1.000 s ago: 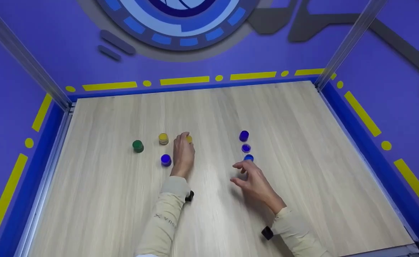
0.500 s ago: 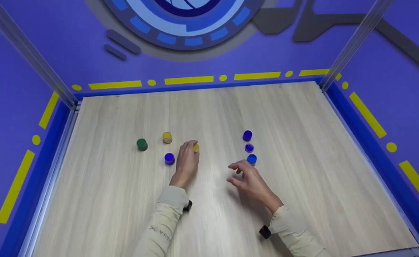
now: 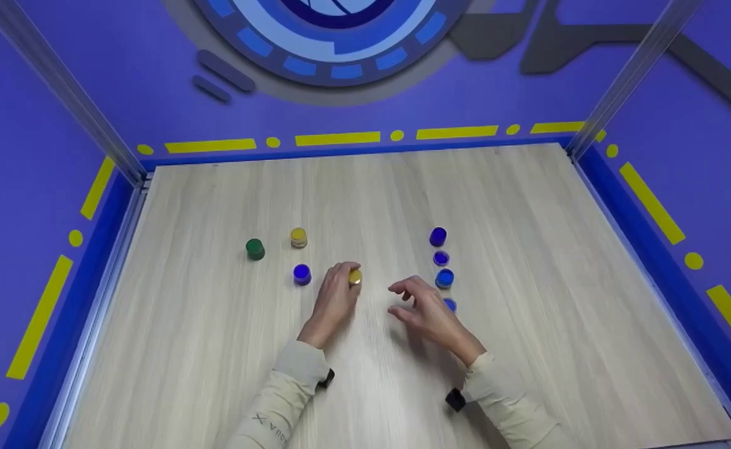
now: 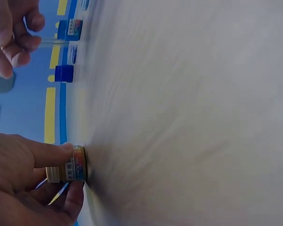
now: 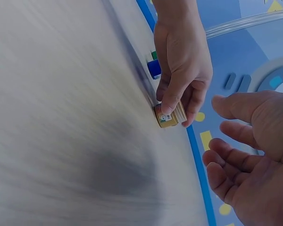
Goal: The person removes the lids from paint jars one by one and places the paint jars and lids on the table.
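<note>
My left hand [image 3: 334, 299] pinches a small yellow paint jar [image 3: 355, 277] between thumb and fingers. In the left wrist view this paint jar [image 4: 75, 165] stands with its base at the tabletop, and its printed label shows. My right hand [image 3: 430, 318] hovers to the right of it with loosely bent fingers and holds nothing. Just beyond the right hand are a blue jar [image 3: 444, 278] and a flat blue lid-like disc [image 3: 450, 304], partly hidden by the hand.
Left of my left hand stand a violet-blue jar [image 3: 302, 274], another yellow jar [image 3: 298, 237] and a green jar [image 3: 255, 249]. On the right are a dark violet jar [image 3: 438, 236] and a flat violet disc [image 3: 441, 257]. Blue panels [image 3: 365, 118] border the wooden tabletop [image 3: 527, 249].
My left hand has drawn the yellow jar nearer and rightward, toward the right hand. The right hand has shifted slightly left, uncovering the blue jar and a blue disc. The head view has shifted a little.
</note>
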The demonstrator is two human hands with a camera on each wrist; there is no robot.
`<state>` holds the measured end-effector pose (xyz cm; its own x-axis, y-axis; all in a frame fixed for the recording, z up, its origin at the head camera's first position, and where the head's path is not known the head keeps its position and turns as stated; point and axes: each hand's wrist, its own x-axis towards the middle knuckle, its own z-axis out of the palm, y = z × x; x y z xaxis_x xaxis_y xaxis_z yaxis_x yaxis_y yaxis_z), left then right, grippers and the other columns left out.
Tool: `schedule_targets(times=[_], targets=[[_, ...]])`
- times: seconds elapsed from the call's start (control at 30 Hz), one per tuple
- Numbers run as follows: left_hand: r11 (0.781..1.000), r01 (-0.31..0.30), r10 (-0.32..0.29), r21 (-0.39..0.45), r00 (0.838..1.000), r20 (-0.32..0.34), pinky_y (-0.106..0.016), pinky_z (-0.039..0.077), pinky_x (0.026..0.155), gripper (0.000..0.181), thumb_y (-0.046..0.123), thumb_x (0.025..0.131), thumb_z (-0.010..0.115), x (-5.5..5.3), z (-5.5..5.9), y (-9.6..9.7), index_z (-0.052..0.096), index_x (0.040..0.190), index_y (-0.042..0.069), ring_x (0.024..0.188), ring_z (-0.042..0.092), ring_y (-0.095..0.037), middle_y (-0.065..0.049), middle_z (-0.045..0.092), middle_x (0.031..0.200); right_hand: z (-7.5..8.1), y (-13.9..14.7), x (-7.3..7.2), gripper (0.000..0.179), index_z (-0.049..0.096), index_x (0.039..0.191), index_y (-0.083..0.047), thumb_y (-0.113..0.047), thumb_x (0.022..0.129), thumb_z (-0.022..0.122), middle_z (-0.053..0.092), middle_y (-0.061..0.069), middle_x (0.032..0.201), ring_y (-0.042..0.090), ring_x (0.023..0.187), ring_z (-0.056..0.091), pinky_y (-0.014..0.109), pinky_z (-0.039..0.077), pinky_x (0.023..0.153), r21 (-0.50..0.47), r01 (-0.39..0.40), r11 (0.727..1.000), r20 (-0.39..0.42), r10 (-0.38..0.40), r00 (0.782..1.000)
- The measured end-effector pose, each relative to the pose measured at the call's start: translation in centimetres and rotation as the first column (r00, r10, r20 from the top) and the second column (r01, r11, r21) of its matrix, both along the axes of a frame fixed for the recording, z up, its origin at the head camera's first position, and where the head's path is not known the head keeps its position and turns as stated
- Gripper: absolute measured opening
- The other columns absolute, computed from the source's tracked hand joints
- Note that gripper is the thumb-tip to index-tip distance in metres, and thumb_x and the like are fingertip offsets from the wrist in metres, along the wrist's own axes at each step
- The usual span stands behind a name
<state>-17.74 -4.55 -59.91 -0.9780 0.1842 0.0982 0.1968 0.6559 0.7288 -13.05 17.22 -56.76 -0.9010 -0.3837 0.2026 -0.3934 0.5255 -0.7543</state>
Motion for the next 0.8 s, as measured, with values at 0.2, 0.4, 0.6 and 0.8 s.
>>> schedule_targets(times=[0.2, 0.4, 0.6, 0.8], targets=[[0.999, 0.053, -0.052, -0.008, 0.998, 0.018, -0.045, 0.046, 0.103, 0.038, -0.003, 0.092, 0.071, 1.2, 0.0, 0.0, 0.062, 0.129, 0.0, 0.118, 0.059, -0.031, -0.014, 0.065, 0.125, -0.1, -0.7, -0.1, 0.03, 0.067, 0.119, 0.001, -0.009, 0.093, 0.078, 0.066, 0.017, 0.11, 0.03, 0.097, 0.063, 0.038, 0.054, 0.078, 0.0, -0.025, 1.0, -0.009, 0.025, 1.0], [0.997, 0.081, -0.082, -0.014, 0.996, -0.047, -0.045, 0.048, 0.099, 0.037, -0.003, 0.09, 0.074, 2.5, 0.0, -0.1, 0.064, 0.125, 0.001, 0.113, 0.061, -0.031, -0.013, 0.067, 0.121, -0.4, -1.6, -0.3, 0.029, 0.066, 0.118, 0.0, -0.006, 0.092, 0.077, 0.067, 0.016, 0.109, 0.031, 0.097, 0.064, 0.039, 0.055, 0.078, -0.002, -0.04, 0.999, -0.011, 0.04, 0.999], [0.992, 0.126, -0.126, 0.002, 0.99, -0.064, -0.045, 0.048, 0.099, 0.036, -0.004, 0.087, 0.075, 3.7, -0.1, -0.1, 0.065, 0.121, 0.001, 0.111, 0.061, -0.03, -0.011, 0.068, 0.118, -0.5, -2.6, -0.4, 0.028, 0.066, 0.117, 0.002, -0.005, 0.092, 0.077, 0.067, 0.016, 0.11, 0.032, 0.096, 0.064, 0.046, 0.054, 0.079, -0.026, -0.077, 0.997, 0.007, 0.077, 0.997], [0.989, 0.144, -0.143, 0.014, 0.987, -0.073, -0.043, 0.048, 0.097, 0.039, -0.003, 0.086, 0.078, 5.0, -0.3, -0.2, 0.065, 0.122, 0.003, 0.11, 0.062, -0.028, -0.009, 0.069, 0.116, -1.0, -3.4, -0.3, 0.026, 0.067, 0.114, 0.001, -0.003, 0.091, 0.078, 0.067, 0.014, 0.11, 0.03, 0.096, 0.065, 0.046, 0.055, 0.082, -0.02, -0.116, 0.993, -0.031, 0.116, 0.993]])
